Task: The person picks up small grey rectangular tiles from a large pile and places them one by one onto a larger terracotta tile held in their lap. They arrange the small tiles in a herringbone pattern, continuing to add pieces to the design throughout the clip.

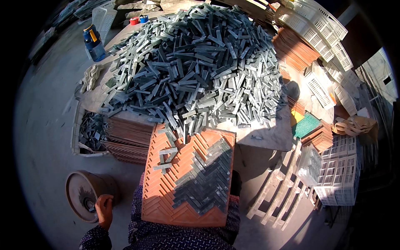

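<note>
My left hand is over the near rim of a round brown tub, with its fingers curled together. Whatever may be between those fingers is too small to make out; a dark patch and ring-like shape lie beside them in the tub. An orange mould tray with herringbone slots rests on my lap, its far edge against the table. Dark grey stone strips fill slots on its right and middle. Several loose strips lie across its upper left. My right hand does not show.
A big heap of stone strips covers the table. Stacked orange trays and a crate of dark pieces stand left. A bottle and gloves lie farther back. Right are a wooden pallet and white crates.
</note>
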Demonstrator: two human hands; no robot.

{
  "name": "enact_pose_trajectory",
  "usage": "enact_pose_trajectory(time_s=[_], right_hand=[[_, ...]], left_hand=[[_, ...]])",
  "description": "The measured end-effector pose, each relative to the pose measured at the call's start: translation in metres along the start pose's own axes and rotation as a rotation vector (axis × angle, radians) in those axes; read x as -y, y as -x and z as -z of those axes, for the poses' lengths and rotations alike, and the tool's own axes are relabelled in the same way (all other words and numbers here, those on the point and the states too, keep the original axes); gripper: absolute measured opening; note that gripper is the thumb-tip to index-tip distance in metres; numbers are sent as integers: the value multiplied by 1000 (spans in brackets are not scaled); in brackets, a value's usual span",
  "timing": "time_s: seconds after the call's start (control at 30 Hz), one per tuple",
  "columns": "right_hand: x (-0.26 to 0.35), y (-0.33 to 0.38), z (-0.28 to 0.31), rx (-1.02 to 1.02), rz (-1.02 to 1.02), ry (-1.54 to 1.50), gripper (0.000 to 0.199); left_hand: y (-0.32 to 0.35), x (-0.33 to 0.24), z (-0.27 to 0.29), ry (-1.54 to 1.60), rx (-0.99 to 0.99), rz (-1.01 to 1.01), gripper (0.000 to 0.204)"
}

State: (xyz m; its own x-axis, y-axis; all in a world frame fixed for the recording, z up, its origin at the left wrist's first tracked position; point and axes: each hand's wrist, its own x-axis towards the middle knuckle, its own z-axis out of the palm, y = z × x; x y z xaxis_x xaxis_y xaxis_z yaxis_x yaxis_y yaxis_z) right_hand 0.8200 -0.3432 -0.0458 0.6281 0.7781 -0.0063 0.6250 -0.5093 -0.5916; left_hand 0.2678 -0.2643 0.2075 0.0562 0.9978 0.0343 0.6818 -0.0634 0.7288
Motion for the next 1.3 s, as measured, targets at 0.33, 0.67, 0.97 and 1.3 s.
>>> enact_pose_trajectory(time_s=[0.33,0.67,0.97,1.3], right_hand=[[16,28,31,36,-87,60,33],[21,97,69,86,-174,99,30],[24,153,101,154,-252,148,28],[43,229,173,384,-359,287,27]], left_hand=[[300,163,36,347,142,1656,34],[263,158,4,449,248,1536,30],[254,162,4,426,300,1526,26],[251,162,6,418,358,1501,22]])
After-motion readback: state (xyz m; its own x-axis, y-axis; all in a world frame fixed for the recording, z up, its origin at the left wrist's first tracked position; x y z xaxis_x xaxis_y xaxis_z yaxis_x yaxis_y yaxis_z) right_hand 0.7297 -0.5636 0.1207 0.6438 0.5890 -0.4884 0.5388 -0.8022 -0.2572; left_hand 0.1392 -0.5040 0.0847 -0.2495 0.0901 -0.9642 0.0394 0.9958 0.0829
